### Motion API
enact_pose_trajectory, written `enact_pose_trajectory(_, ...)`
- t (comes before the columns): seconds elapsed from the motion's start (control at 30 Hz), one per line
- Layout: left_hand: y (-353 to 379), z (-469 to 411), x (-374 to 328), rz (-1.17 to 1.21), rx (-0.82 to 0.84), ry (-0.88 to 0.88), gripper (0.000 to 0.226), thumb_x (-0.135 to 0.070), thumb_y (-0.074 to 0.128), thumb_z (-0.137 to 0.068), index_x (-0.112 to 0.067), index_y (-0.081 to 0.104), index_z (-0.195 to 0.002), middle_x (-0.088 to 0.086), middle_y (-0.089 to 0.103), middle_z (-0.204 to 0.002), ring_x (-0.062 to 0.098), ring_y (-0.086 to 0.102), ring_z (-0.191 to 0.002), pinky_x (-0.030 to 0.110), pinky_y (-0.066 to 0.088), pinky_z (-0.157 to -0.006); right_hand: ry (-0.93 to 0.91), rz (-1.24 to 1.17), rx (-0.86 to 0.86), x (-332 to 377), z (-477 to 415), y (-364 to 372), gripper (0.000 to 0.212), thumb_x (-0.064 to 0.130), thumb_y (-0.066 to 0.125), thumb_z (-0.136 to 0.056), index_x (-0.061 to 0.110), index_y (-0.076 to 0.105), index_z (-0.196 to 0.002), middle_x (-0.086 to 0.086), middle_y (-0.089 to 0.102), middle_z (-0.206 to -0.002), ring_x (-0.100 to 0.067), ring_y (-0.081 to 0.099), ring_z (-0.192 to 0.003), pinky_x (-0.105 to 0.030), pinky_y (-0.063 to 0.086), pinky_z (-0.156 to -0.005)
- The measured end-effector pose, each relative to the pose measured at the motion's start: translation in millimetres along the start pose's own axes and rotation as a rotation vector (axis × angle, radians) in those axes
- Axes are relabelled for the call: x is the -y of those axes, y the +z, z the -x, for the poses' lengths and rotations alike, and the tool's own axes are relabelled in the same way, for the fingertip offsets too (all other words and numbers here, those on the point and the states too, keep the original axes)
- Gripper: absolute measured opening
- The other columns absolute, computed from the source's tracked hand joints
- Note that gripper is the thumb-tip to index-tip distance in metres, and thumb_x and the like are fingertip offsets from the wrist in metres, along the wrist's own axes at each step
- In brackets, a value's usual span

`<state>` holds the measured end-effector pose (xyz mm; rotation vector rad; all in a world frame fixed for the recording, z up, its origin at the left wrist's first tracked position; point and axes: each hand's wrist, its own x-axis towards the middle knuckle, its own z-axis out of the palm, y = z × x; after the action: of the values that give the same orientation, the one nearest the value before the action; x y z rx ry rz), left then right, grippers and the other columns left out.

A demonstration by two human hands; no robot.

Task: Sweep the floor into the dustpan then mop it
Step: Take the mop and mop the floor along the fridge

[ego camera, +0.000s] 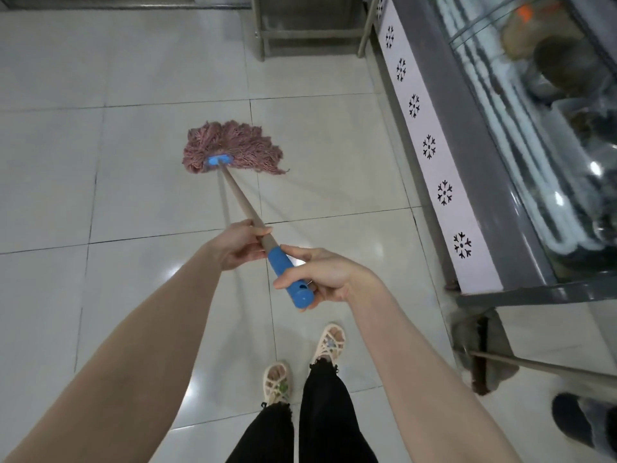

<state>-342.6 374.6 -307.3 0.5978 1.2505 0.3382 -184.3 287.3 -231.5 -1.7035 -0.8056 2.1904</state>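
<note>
A mop with a pink-red string head [230, 147] lies fanned out flat on the pale tiled floor [140, 168] ahead of me. Its tan pole [238, 198] slopes back toward me and ends in a blue grip [290, 279]. My left hand [238, 243] is closed around the tan pole just above the blue grip. My right hand [324, 275] is wrapped around the blue end of the handle, nearer my body. A grey dustpan [480, 352] with a long metal handle rests on the floor at the lower right.
A glass-fronted counter [521, 155] with a white snowflake-patterned base panel runs along the right side. A metal-legged stand [310, 31] sits at the far end. My sandalled feet [300, 362] are on the tiles below my hands. A dark object [581, 422] lies at the bottom right.
</note>
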Motion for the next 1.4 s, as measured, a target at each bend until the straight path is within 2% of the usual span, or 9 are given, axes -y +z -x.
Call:
enact_pose_trajectory(0.1,-19,13,15,0.015,-0.052,0.006,0.011,-0.008,0.056,-0.093,-0.01,0.05,-0.084,0.004,0.051,-0.077,0.015,0.061,-0.068,0.031,0.054,-0.071,0.007,0.018,0.026,-7,-3,21,0.079,0.008,0.074,-0.078,0.029,0.038,-0.145,-0.003,0.06,-0.09,-0.012,0.056,-0.057,-0.024,0.051,-0.049)
enact_pose_trajectory(0.23,-11,32,33,0.063,-0.087,0.009,0.016,-0.004,0.055,-0.093,-0.011,0.047,-0.082,0.009,0.053,-0.086,0.023,0.06,-0.083,0.039,0.052,-0.084,-0.003,0.072,0.001,-23,12,28,0.076,0.007,0.072,-0.078,0.029,0.041,-0.143,-0.004,0.056,-0.09,-0.014,0.052,-0.056,-0.02,0.045,-0.042)
enact_pose_trajectory(0.37,20,43,59,0.04,-0.025,-0.007,0.006,-0.007,0.056,-0.094,-0.005,0.05,-0.092,0.013,0.056,-0.095,0.024,0.062,-0.09,0.034,0.055,-0.073,-0.003,0.118,-0.03,-54,45,16,0.078,0.005,0.072,-0.078,0.029,0.04,-0.144,-0.004,0.054,-0.083,-0.015,0.05,-0.055,-0.019,0.041,-0.04)
enact_pose_trajectory(0.43,41,47,70,0.029,0.02,0.003,0.017,-0.008,0.058,-0.093,-0.002,0.05,-0.107,0.013,0.057,-0.095,0.022,0.063,-0.086,0.03,0.059,-0.065,-0.003,0.109,-0.054,-69,63,6,0.076,0.004,0.071,-0.078,0.029,0.041,-0.142,-0.005,0.053,-0.079,-0.016,0.049,-0.055,-0.019,0.04,-0.039)
enact_pose_trajectory(0.57,94,57,94,0.043,0.066,0.001,0.024,-0.007,0.058,-0.093,-0.001,0.05,-0.114,0.013,0.061,-0.092,0.023,0.066,-0.083,0.029,0.06,-0.063,0.01,0.109,-0.103,-104,105,-20,0.074,0.005,0.07,-0.079,0.031,0.041,-0.141,-0.005,0.053,-0.08,-0.017,0.049,-0.058,-0.019,0.039,-0.04)
enact_pose_trajectory(0.77,202,87,151,-0.034,0.164,-0.019,0.005,-0.005,0.056,-0.094,-0.006,0.053,-0.097,0.009,0.064,-0.085,0.018,0.065,-0.075,0.025,0.058,-0.055,0.014,0.009,-0.21,-193,185,-60,0.076,0.003,0.07,-0.077,0.032,0.041,-0.142,-0.007,0.054,-0.081,-0.017,0.049,-0.057,-0.022,0.04,-0.042)
enact_pose_trajectory(1.07,335,128,234,-0.144,0.322,-0.063,0.009,-0.005,0.058,-0.092,-0.003,0.052,-0.086,0.011,0.06,-0.081,0.02,0.064,-0.074,0.028,0.06,-0.061,-0.011,-0.228,-0.343,-314,299,-95,0.072,-0.003,0.067,-0.078,0.026,0.044,-0.14,-0.006,0.06,-0.071,-0.015,0.048,-0.05,-0.024,0.038,-0.042)
enact_pose_trajectory(1.27,371,135,243,-0.186,0.32,-0.055,0.012,-0.008,0.058,-0.093,-0.003,0.052,-0.084,0.008,0.057,-0.07,0.015,0.065,-0.061,0.027,0.059,-0.058,-0.071,-0.336,-0.373,-331,324,-109,0.069,-0.003,0.068,-0.078,0.018,0.046,-0.14,-0.008,0.059,-0.073,-0.015,0.05,-0.046,-0.02,0.036,-0.038)
enact_pose_trajectory(1.4,372,125,229,-0.172,0.285,-0.039,0.014,-0.006,0.053,-0.095,-0.005,0.05,-0.081,0.009,0.056,-0.071,0.019,0.062,-0.069,0.031,0.058,-0.068,-0.1,-0.341,-0.348,-315,315,-117,0.063,-0.002,0.068,-0.078,0.016,0.049,-0.135,-0.01,0.056,-0.073,-0.015,0.05,-0.047,-0.019,0.036,-0.037)
